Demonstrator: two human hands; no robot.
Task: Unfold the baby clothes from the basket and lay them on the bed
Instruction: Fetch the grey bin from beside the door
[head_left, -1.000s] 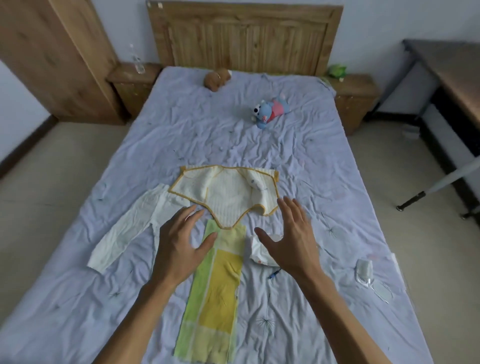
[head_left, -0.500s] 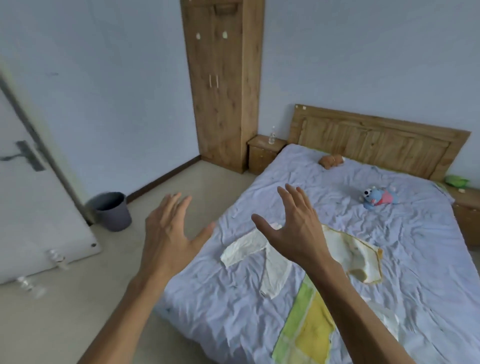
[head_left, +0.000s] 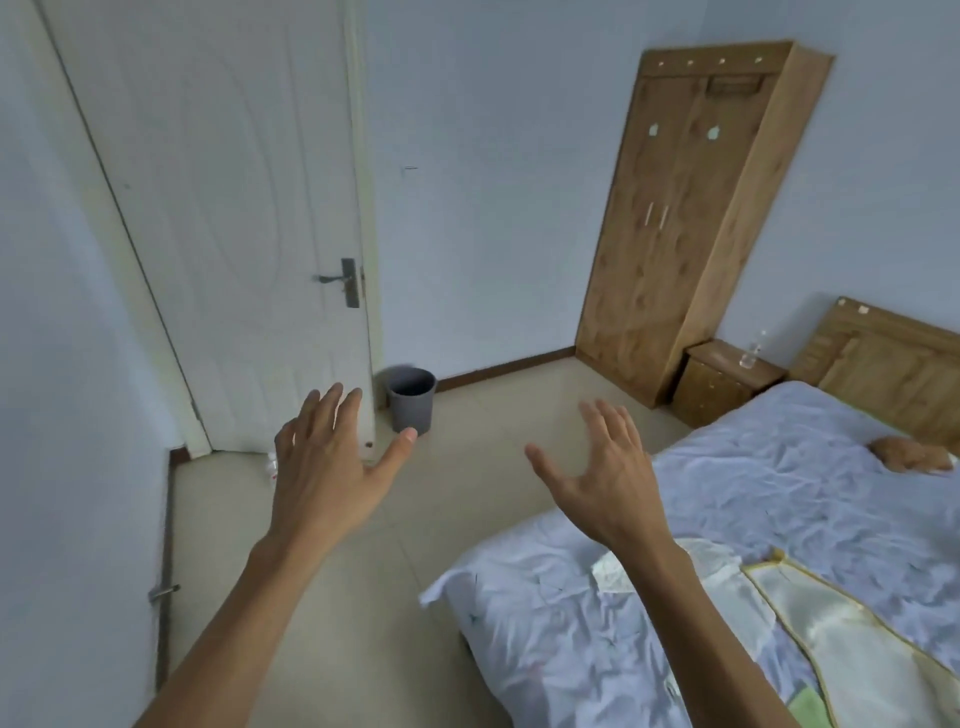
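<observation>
The left hand (head_left: 332, 467) and right hand (head_left: 608, 488) hover spread over the floor, each grip open and empty. The baby clothes (head_left: 831, 623) lie on the bed (head_left: 753, 483) under the right forearm — a careless swing could rumple them; no basket shows.

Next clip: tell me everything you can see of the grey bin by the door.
The grey bin is a small round pail, plain dark grey, plastic by its look, slightly narrower at the base, open-topped with no lid. It stands upright on the pale floor against the wall, just right of the white door. Its inside is in shadow. Nothing touches it; the left hand merely overlaps its foot in the picture.
</observation>
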